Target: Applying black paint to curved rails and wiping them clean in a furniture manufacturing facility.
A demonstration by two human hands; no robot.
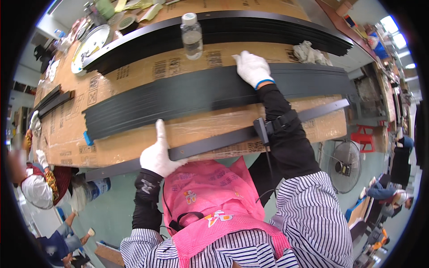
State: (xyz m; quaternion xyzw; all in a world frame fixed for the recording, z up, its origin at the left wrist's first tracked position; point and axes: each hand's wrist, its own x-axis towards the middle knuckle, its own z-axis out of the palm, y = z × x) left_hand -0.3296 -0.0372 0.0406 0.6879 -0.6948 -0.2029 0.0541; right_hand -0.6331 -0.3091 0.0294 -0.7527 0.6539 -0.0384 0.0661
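My left hand [157,157], in a white glove, grips a long dark metal strip [214,139] at the table's near edge. One digit points up, away from me; the others wrap at the strip. The strip slants up to the right, with small holes near its ends. Beyond it lies a stack of long dark slats [178,96], its left ends fanned and a bit of blue under the left corner. My right hand [253,69], also gloved, rests at the stack's far edge with its fingers curled; whatever is beneath them is hidden.
A second slat stack [268,33] lies farther back, with a clear capped bottle [192,38] before it. A crumpled cloth [309,53] sits at right, a white plate [91,44] at left. Cardboard [58,134] covers the table. A fan [344,166] stands right; people work around.
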